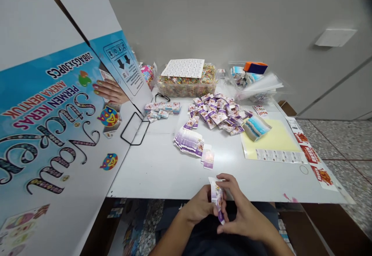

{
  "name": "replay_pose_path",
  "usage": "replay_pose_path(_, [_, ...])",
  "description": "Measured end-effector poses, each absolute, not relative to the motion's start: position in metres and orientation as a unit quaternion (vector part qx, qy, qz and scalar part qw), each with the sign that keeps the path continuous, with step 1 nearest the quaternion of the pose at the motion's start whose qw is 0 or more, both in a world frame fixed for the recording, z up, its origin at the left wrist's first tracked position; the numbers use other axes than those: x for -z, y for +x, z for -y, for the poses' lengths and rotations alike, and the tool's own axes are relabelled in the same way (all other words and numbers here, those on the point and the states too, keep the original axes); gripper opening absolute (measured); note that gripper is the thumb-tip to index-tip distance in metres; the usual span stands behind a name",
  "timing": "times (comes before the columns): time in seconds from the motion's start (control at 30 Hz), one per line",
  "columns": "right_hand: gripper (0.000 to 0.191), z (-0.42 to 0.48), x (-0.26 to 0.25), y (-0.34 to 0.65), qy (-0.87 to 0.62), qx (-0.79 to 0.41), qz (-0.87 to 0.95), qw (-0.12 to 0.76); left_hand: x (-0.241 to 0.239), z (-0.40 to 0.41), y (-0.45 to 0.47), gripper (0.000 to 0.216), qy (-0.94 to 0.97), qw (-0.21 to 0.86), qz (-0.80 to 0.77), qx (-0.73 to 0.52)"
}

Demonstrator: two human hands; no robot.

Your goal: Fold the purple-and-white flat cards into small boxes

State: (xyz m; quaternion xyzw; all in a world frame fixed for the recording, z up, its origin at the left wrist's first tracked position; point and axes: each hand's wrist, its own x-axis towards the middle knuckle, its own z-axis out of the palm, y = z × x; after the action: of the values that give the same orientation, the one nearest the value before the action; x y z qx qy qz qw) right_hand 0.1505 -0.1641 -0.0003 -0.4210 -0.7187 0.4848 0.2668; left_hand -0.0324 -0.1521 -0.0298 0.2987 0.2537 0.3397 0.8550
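Observation:
Just off the table's front edge, my left hand (200, 205) grips a small purple-and-white carton (216, 196), held upright and partly folded. My right hand (240, 209) is curled round the same carton, index finger near its top and thumb by its lower end. The fingers hide some of its sides. Beyond them lie a fanned stack of flat purple-and-white cartons (188, 141) and a few loose flat pieces (207, 157). Farther back is a heap of made-up small purple-and-white boxes (217, 112).
A large printed cardboard box (72, 132) stands at the left. Along the back are a clear tub of colourful bits (187, 85) and a clear bin (258, 93) with packs. A yellow sheet (279, 140) bears a blue-and-white bundle (257, 127). Small blue-purple boxes (162, 109) sit back left.

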Motion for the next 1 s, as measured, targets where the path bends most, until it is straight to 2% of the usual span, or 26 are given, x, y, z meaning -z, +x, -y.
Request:
replay_pose_path(0.1, [0.083,0.163,-0.003,0.152,-0.42,-0.475,0.719,0.285,0.03,0.157,-0.03,0.058,0.272,0.855,-0.253,-0.363])
replay_pose_path(0.2, [0.078,0.164,-0.008,0.151,-0.414,-0.494,0.717,0.265,0.03,0.157,-0.031,0.046,0.227,0.859,-0.25,-0.385])
replay_pose_path(0.37, [0.079,0.163,-0.019,0.15,-0.397,-0.532,0.705,0.249,0.032,0.153,-0.03,0.052,0.257,0.868,-0.237,-0.353])
replay_pose_path(0.43, [0.074,0.16,-0.023,0.151,-0.385,-0.552,0.693,0.258,0.034,0.153,-0.029,0.054,0.275,0.86,-0.241,-0.356])
replay_pose_path(0.47, [0.063,0.159,-0.024,0.151,-0.378,-0.56,0.69,0.26,0.036,0.153,-0.029,0.055,0.284,0.862,-0.237,-0.347])
replay_pose_path(0.57, [0.015,0.157,-0.028,0.149,-0.37,-0.554,0.699,0.26,0.04,0.155,-0.03,0.056,0.314,0.89,-0.188,-0.271])
replay_pose_path(0.6, [0.005,0.157,-0.029,0.148,-0.37,-0.543,0.708,0.26,0.041,0.156,-0.03,0.057,0.322,0.897,-0.172,-0.249])
replay_pose_path(0.67, [0.007,0.158,-0.031,0.145,-0.371,-0.522,0.722,0.263,0.04,0.156,-0.032,0.063,0.344,0.892,-0.16,-0.247])
replay_pose_path(0.8, [0.011,0.158,-0.042,0.145,-0.37,-0.466,0.758,0.267,0.032,0.157,-0.033,0.071,0.421,0.806,-0.224,-0.35])
replay_pose_path(0.9, [0.014,0.156,-0.051,0.147,-0.385,-0.407,0.794,0.235,0.023,0.16,-0.032,0.055,0.396,0.801,-0.261,-0.366])
replay_pose_path(1.0, [0.014,0.153,-0.051,0.145,-0.4,-0.349,0.819,0.22,0.015,0.161,-0.024,0.033,0.233,0.848,-0.267,-0.393])
